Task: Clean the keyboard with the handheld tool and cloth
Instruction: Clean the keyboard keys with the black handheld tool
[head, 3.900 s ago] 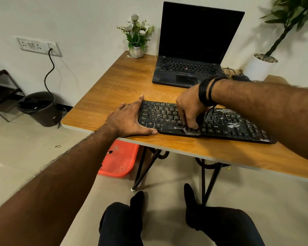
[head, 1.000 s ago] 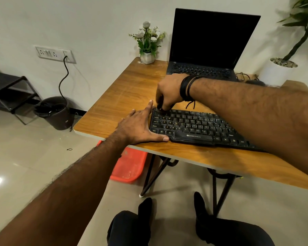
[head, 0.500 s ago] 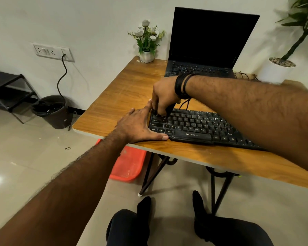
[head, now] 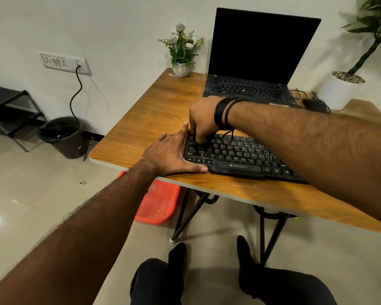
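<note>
A black keyboard [head: 240, 157] lies near the front edge of the wooden table [head: 154, 115]. My left hand [head: 169, 155] lies flat on the table, fingers straight, against the keyboard's left end, the thumb along its front edge. My right hand [head: 204, 119] hovers over the keyboard's far left corner with fingers curled down around a small dark tool [head: 201, 140], mostly hidden by the fingers, its tip on the keys. No cloth is visible.
An open black laptop [head: 257, 62] stands behind the keyboard. A small flower pot [head: 182, 68] sits at the back left corner, a mouse [head: 315, 105] and cables at the back right. A white planter [head: 341, 89], a dark bin [head: 63, 137] and an orange tub [head: 161, 203] stand around the table.
Since 3.9 s ago my right hand moved the tool from the keyboard's front middle to its far left corner. Over the last second it edged slightly nearer. My left hand stayed put.
</note>
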